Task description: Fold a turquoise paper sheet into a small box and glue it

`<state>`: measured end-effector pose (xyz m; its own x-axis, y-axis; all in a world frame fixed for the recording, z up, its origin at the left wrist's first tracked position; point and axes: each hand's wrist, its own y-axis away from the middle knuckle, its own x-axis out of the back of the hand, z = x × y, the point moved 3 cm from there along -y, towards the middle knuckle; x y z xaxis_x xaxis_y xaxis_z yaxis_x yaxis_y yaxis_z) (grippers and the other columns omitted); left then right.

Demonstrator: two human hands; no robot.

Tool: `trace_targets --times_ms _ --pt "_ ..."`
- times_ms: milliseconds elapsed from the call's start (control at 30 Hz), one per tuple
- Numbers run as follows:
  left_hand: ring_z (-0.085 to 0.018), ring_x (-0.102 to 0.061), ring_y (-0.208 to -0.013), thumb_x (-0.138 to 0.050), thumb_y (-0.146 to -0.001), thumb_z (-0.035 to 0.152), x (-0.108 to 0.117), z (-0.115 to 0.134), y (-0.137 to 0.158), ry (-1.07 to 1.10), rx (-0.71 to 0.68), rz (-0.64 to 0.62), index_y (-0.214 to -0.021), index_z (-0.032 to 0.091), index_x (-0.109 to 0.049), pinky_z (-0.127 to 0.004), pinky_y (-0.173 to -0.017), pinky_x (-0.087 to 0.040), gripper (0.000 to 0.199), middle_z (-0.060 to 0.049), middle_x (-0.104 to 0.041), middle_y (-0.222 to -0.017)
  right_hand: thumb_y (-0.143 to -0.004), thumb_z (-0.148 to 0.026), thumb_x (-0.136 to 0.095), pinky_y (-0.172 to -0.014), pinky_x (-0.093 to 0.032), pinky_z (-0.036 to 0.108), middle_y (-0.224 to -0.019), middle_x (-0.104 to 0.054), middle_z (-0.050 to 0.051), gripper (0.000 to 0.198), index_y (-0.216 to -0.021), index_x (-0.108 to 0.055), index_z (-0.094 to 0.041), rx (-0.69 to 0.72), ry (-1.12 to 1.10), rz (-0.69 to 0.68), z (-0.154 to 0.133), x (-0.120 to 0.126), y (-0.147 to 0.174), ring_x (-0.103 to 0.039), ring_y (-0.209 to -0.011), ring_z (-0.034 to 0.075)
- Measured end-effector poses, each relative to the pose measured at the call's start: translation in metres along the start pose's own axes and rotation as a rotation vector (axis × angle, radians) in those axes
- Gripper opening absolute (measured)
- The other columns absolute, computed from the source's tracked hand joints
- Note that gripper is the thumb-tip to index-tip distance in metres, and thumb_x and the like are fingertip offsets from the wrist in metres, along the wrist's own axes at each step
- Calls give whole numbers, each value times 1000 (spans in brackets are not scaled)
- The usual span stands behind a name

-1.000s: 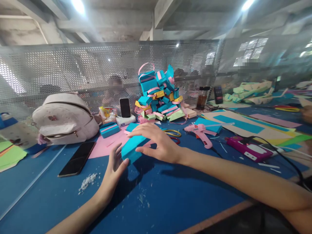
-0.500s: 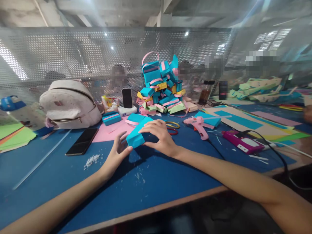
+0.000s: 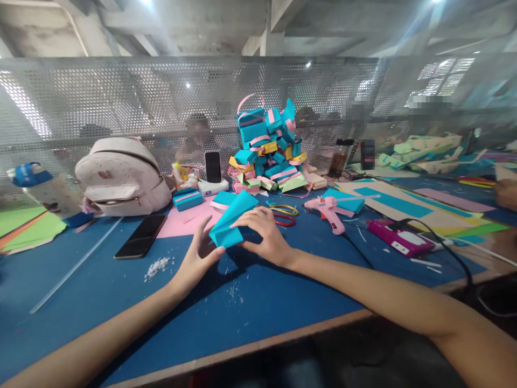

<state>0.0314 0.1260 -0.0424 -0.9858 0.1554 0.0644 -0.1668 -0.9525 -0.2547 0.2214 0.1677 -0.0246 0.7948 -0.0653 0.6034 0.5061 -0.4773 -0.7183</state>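
Observation:
A folded blue paper box (image 3: 228, 235) is held above the table between my two hands, with one flap standing up and tilted to the upper right. My left hand (image 3: 197, 253) grips its left end, thumb at the lower front corner and fingers curved behind. On the other side my right hand (image 3: 269, 237) pinches the right edge, fingers over the top and thumb below. Just behind lies another blue box (image 3: 222, 200) on a pink paper sheet (image 3: 173, 223). A blue box with a pink band (image 3: 188, 199) sits to its left.
Paper boxes are heaped in a pile (image 3: 269, 151) against the perforated screen (image 3: 141, 86). A pink glue gun (image 3: 329, 210), scissors (image 3: 285, 213) and a magenta power bank (image 3: 398, 237) lie to the right. Leftward are a phone (image 3: 141, 237), white backpack (image 3: 121, 178) and bottle (image 3: 56, 194).
The flap of the blue paper box has lifted away from its body, showing a fold between them. Both hands keep nearly the same place. The camera view has tipped slightly upward.

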Motion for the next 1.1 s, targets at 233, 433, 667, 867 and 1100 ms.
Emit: trace_targets --times_ms 233,433,667,867,1100 --pt "-31 -47 -134 -76 -75 37 5 -4 -2 -223 -66 63 -140 28 -45 -42 -112 -38 72 -6 -51 -146 -86 -44 -67 -101 -42 43 -114 -68 5 30 -110 -64 -26 -217 -345 179 16 6 -4 -59 -112 26" --pt "-30 -63 -114 -73 -78 43 7 0 -1 -145 0 163 -121 22 -62 -39 -99 -49 50 -6 -69 -120 -94 -42 -55 -104 -44 39 -127 -62 5 31 -121 -59 -28 -343 -627 195 26 -1 -5 -56 -121 22" --pt "-22 -71 -89 -69 -81 49 19 -15 -9 197 72 266 -111 16 -62 -37 -86 -58 45 -7 -71 -103 -91 -39 -58 -108 -43 38 -131 -59 7 42 -131 -50 -29 -360 -610 178 35 -4 -5 -54 -124 20" --pt "-19 -73 -81 -67 -82 54 20 -12 -12 283 74 248 -117 20 -57 -33 -75 -60 49 -6 -71 -106 -84 -35 -66 -102 -47 41 -126 -63 9 46 -127 -55 -25 -500 -682 88 42 -12 -2 -59 -119 22" --pt "-19 -70 -87 -58 -90 49 14 -1 -8 224 -14 183 -144 32 -39 -37 -78 -61 59 -7 -64 -123 -76 -32 -72 -99 -49 39 -128 -65 6 40 -114 -66 -24 -706 -934 76 63 -24 4 -59 -119 23"
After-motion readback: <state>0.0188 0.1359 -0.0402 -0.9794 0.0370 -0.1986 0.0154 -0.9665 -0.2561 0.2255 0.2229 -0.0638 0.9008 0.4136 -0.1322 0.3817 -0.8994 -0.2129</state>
